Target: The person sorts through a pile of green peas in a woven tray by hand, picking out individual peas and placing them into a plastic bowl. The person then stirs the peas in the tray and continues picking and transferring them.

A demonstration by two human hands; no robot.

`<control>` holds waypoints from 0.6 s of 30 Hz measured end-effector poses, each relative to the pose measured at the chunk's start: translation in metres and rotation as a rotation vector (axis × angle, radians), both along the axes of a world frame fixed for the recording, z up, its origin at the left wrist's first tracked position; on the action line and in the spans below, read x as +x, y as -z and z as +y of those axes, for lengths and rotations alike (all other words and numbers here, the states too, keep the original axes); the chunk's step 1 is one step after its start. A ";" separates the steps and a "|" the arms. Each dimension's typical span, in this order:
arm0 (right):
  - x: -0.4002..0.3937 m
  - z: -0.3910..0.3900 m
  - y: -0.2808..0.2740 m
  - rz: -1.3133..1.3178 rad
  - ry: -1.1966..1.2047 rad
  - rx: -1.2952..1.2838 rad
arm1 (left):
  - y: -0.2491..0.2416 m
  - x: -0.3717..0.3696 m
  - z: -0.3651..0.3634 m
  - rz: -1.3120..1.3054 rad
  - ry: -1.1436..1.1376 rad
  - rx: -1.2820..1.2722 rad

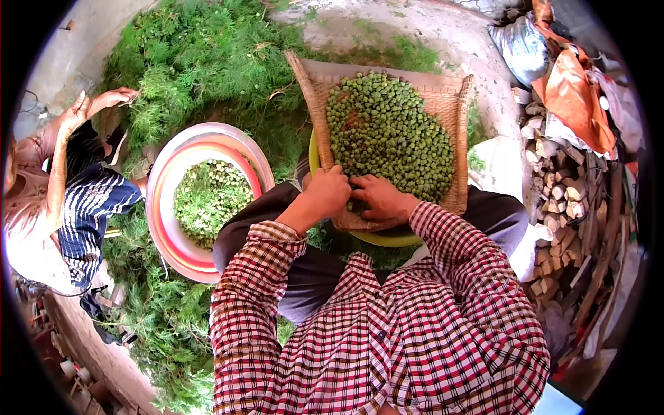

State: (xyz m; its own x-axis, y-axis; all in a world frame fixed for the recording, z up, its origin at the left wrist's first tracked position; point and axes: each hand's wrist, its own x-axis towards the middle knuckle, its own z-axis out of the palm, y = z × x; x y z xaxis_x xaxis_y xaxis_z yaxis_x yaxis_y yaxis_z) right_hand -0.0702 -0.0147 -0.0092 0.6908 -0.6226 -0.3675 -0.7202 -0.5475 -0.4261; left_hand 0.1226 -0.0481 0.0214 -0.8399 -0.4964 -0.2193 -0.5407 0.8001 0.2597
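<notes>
A woven tray (443, 104) holding a heap of small green cones (387, 131) rests over a yellow basin (391, 238) between my knees. My left hand (326, 192) is closed on the tray's near left corner, with the fingertips partly hidden. At the near edge of the heap, my right hand (380, 198) lies over the cones with its fingers bent; whether anything is between them is too small to tell. Some reddish-brown bits show among the cones on the left of the heap.
A red-and-white basin (159, 200) with green sprigs and cones stands at the left. Beyond it sits another person (41, 187) with raised hands. Cut green branches (200, 62) cover the ground. Chopped wood (560, 187) and an orange bag (574, 97) lie at the right.
</notes>
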 end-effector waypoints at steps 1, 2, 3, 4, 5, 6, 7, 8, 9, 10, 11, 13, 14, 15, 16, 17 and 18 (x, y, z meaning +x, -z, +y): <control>-0.001 0.000 0.000 0.002 -0.001 -0.001 | 0.000 0.000 0.000 0.002 -0.001 -0.001; -0.002 0.000 0.001 -0.013 -0.004 0.002 | -0.002 0.000 0.000 -0.006 -0.005 0.001; -0.003 0.000 0.001 -0.028 -0.008 0.007 | -0.004 0.000 0.001 -0.014 -0.010 0.006; -0.004 0.001 0.002 -0.028 -0.011 0.011 | -0.006 -0.001 0.004 -0.014 -0.013 0.009; -0.003 0.002 0.002 -0.021 0.009 -0.001 | -0.013 -0.003 0.007 -0.030 -0.013 0.001; -0.002 0.004 0.002 -0.015 0.030 -0.012 | -0.016 -0.004 0.011 -0.047 -0.012 -0.006; -0.002 0.006 0.004 -0.017 0.030 -0.005 | -0.014 -0.006 0.015 -0.049 -0.012 0.001; -0.002 0.006 0.006 -0.026 0.048 -0.038 | -0.012 -0.008 0.018 -0.101 -0.013 -0.002; -0.001 0.007 0.008 -0.036 0.067 -0.072 | -0.010 -0.009 0.020 -0.154 -0.012 -0.006; 0.000 0.008 0.010 -0.036 0.068 -0.068 | -0.009 -0.009 0.020 -0.155 -0.011 -0.003; 0.001 0.010 0.012 -0.054 0.090 -0.108 | -0.007 -0.008 0.020 -0.150 -0.001 -0.011; 0.003 0.012 0.014 -0.071 0.112 -0.148 | -0.007 -0.008 0.020 -0.144 0.010 -0.018; 0.005 0.012 0.015 -0.044 0.115 -0.162 | -0.008 -0.009 0.020 -0.149 0.018 -0.018; 0.007 0.012 0.015 -0.018 0.119 -0.175 | -0.008 -0.008 0.019 -0.156 0.027 -0.016; 0.008 0.011 0.015 -0.022 0.120 -0.174 | -0.007 -0.007 0.019 -0.160 0.028 -0.016; 0.008 0.010 0.015 -0.011 0.111 -0.189 | -0.006 -0.007 0.019 -0.152 0.029 -0.027; 0.007 0.012 0.014 0.002 0.104 -0.202 | -0.004 -0.009 0.020 -0.142 0.033 -0.035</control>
State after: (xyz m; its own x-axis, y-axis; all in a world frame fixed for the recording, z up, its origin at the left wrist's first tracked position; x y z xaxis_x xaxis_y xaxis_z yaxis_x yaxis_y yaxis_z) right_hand -0.0631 -0.0028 -0.0234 0.6186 -0.7515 -0.2292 -0.7779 -0.5445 -0.3137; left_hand 0.1136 -0.0276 0.0257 -0.8176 -0.4786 -0.3202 -0.5434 0.8252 0.1541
